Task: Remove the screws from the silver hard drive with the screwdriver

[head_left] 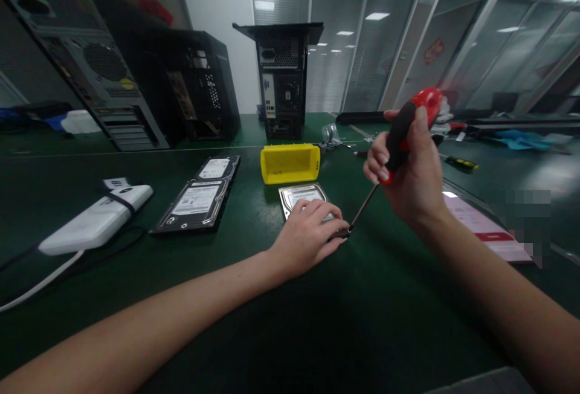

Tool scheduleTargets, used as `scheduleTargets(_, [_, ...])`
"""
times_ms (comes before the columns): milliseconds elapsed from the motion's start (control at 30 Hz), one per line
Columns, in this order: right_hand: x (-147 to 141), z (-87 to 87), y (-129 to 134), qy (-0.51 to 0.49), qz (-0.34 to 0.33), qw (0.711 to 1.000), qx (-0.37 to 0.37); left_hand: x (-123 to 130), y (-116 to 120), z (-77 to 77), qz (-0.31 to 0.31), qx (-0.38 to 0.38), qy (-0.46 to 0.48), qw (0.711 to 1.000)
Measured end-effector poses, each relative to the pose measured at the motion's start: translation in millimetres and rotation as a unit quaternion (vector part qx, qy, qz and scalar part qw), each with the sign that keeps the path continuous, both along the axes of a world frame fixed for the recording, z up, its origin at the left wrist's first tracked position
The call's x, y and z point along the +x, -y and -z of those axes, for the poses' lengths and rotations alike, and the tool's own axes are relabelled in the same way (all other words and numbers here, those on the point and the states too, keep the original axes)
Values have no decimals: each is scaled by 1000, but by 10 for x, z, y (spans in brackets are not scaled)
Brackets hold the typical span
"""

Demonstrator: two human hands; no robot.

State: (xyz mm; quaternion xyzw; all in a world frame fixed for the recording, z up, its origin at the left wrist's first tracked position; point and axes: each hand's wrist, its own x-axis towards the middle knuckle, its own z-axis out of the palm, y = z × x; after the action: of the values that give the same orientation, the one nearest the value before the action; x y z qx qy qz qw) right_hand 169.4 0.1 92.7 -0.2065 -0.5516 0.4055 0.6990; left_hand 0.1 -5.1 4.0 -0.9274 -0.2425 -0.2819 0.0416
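A hard drive (299, 193) with a white label lies on the green table. My left hand (310, 231) is wrapped over its near end, covering much of it. My right hand (410, 158) is closed round the red and black handle of a screwdriver (365, 208), held aslant. Its shaft runs down to the left, and the tip is at the drive's near right corner, beside my left fingers. Whether the tip sits in a screw is too small to tell. Just beyond the drive stands a yellow plastic bin (290, 164).
Two more hard drives (199, 197) lie at left, near a white power strip (95, 219) with cables. Computer cases (283, 80) stand at the back. A phone-like slab with a pink screen (484, 225) and a yellow-black tool (461, 162) are at right.
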Motion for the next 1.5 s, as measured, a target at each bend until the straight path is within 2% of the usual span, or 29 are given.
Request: scheduleTargets(1500, [-19,10,24,27,9,999,19,4,-11,14,3,15,0,1000])
